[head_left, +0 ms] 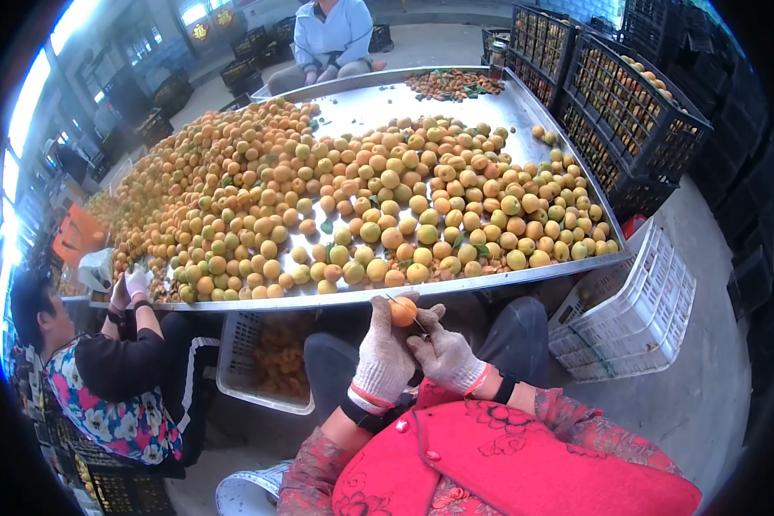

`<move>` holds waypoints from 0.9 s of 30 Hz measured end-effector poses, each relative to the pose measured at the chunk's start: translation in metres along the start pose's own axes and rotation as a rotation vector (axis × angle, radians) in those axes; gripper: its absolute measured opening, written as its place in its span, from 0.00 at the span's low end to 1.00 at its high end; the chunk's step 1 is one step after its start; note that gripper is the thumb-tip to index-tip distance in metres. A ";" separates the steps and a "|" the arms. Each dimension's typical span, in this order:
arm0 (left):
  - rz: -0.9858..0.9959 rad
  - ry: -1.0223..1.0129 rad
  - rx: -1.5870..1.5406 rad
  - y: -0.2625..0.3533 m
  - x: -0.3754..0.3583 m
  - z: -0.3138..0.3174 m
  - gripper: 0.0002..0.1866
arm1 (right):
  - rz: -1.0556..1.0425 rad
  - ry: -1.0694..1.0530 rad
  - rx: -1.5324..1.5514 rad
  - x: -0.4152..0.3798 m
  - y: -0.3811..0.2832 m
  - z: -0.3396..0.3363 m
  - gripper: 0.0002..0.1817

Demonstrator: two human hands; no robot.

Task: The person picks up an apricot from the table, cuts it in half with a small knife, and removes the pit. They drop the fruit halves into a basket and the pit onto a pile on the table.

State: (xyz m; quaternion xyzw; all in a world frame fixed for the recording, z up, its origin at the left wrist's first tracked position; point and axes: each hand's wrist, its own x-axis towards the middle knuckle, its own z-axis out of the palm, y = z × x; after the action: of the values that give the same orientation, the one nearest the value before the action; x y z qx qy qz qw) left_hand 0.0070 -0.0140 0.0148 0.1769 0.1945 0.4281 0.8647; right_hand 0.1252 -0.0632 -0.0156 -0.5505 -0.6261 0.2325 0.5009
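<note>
An orange apricot [402, 312] is held in my left hand [383, 353], which wears a whitish knitted glove with a red cuff. Close beside it, my gloved right hand [446, 353] pinches a small thin tool [420, 327] whose tip reaches the fruit. Both hands are just below the near edge of a metal table [318, 301]. A large spread of yellow-orange apricots [361, 215] covers much of the tabletop.
At the left, a person [112, 378] sits with gloved hands raised at the table; another person [331, 39] sits across it. Black crates [632, 112] stand at the right, a white crate [628, 318] below them. A bin [267, 361] holds orange pieces beside my knee.
</note>
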 end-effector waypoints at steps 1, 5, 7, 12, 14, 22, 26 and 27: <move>-0.007 -0.014 0.008 0.000 -0.001 0.000 0.31 | -0.007 0.003 -0.005 -0.001 0.003 0.002 0.15; 0.123 0.006 0.321 0.001 0.001 -0.001 0.26 | 0.082 -0.099 -0.003 0.001 -0.002 -0.009 0.14; 0.221 0.006 0.442 0.002 0.001 -0.006 0.23 | 0.090 -0.127 -0.025 0.003 -0.001 -0.010 0.15; 0.139 -0.041 0.289 0.002 0.000 -0.002 0.26 | 0.046 -0.058 -0.037 0.004 -0.002 -0.005 0.15; 0.059 -0.060 0.102 -0.005 0.005 -0.005 0.31 | 0.008 0.005 -0.051 0.001 0.007 0.002 0.16; 0.241 0.014 0.540 0.000 0.009 -0.003 0.29 | 0.119 -0.085 -0.032 0.005 -0.003 -0.010 0.16; 0.159 -0.009 0.337 -0.006 0.009 -0.001 0.30 | 0.098 -0.019 -0.043 0.001 0.001 -0.002 0.16; 0.123 -0.025 0.241 -0.010 0.009 -0.003 0.31 | 0.087 -0.003 -0.038 -0.003 0.005 0.002 0.16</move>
State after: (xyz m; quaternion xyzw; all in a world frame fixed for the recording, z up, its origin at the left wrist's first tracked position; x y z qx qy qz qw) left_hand 0.0174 -0.0120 0.0061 0.2964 0.2224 0.4515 0.8117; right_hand 0.1255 -0.0637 -0.0216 -0.5863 -0.6064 0.2430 0.4790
